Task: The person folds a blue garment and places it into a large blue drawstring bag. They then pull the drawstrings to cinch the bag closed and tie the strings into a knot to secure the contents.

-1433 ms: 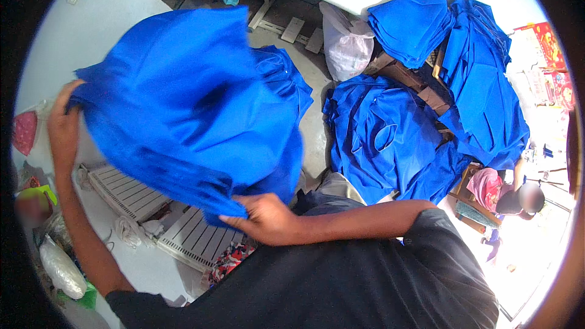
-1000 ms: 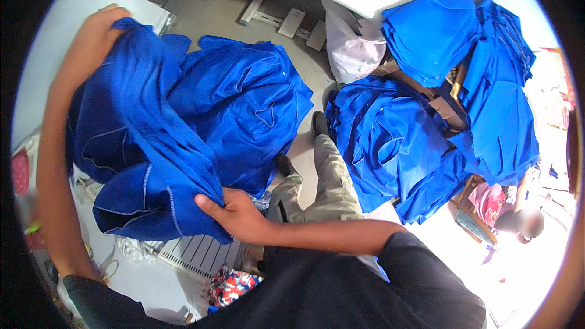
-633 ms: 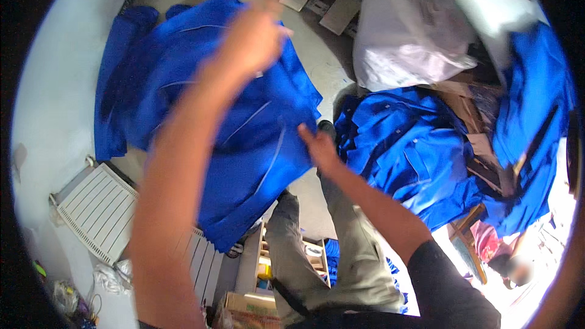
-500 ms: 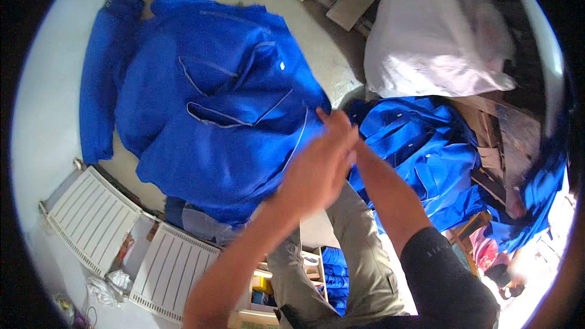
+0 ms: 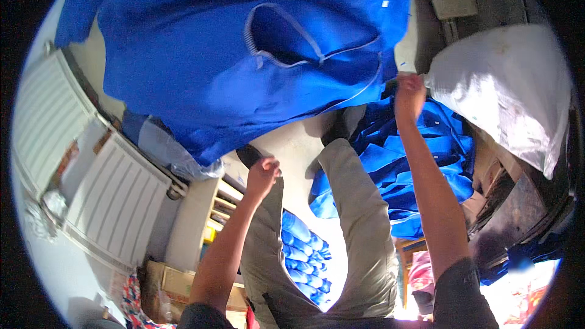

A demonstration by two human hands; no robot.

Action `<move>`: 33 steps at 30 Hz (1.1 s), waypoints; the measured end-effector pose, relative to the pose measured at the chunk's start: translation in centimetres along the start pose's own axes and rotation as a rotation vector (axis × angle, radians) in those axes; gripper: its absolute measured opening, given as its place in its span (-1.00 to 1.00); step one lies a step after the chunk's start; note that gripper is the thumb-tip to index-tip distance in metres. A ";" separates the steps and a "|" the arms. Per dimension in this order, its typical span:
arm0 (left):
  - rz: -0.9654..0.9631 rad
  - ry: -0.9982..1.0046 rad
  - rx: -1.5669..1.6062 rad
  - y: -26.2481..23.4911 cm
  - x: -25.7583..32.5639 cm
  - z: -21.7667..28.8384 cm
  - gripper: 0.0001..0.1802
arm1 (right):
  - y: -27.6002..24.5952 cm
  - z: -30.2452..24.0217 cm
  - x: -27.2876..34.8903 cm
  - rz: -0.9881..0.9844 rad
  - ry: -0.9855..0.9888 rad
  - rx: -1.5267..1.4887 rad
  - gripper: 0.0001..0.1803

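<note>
In the head view, a broad heap of blue cloth fills the upper left and middle. The left hand, fingers curled closed, hangs below its lower edge. The right hand is by its right corner, near a white sack; its grip cannot be told. Another blue pile lies below.

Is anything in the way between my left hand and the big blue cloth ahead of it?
Nothing visible blocks it: floor shows between your left hand and the near edge of the blue cloth, with a dark shoe at the gap's left.
</note>
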State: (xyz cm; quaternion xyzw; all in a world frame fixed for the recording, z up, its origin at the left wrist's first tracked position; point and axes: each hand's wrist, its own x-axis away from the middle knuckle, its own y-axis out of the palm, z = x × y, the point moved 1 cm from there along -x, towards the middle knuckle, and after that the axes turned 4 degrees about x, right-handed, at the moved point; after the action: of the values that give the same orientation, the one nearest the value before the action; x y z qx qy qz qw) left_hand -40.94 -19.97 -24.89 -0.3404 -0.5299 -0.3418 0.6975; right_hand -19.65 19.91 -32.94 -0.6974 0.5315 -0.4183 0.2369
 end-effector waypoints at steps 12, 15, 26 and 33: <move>0.241 -0.215 1.309 -2.8 -18.6 -10.6 0.20 | 14.3 -28.2 13.9 -0.828 -1.181 0.204 -0.32; 0.327 0.093 1.508 -3.2 -21.1 -9.4 -0.16 | 19.7 -27.0 12.6 -0.773 -1.222 0.353 -0.33; 0.146 0.153 1.828 -7.5 -22.6 -9.3 -0.65 | 25.7 -24.2 11.0 -0.724 -1.274 0.397 -0.33; 0.421 0.080 1.575 -8.7 -6.7 -7.0 -0.52 | 23.0 -29.3 15.6 -0.670 -1.365 0.405 -0.23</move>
State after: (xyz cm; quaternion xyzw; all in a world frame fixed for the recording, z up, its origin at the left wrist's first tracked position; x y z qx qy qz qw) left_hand -46.02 -29.72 -31.85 0.1698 -0.5144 0.2573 0.8002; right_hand -55.27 1.22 -29.84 -0.8664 -0.0567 -0.0355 0.4948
